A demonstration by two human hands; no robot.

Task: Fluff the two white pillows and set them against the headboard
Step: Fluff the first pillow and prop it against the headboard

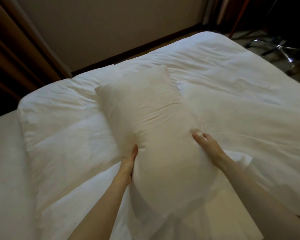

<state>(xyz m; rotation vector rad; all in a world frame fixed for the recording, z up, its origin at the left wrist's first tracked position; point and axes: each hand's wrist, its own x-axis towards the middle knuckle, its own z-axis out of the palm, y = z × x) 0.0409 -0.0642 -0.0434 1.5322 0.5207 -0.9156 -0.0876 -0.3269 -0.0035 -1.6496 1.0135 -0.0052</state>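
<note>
While my left hand [128, 163] and right hand [204, 142] squeeze the pillow's [151, 118] sides, I'm fluffing; next, it needs setting by the headboard.

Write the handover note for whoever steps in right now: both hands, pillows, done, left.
Left hand: pressed into the left side of the white pillow, grip closed on it.
Right hand: grip closed on its right side, fabric pinched.
The pillow is held lengthwise over the rumpled white duvet.
Second pillow: cannot pick it out among the white bedding.
Headboard: not in view.
Done: first pillow in hand, being squeezed.
Left: place it, then fluff and place the second.
</note>
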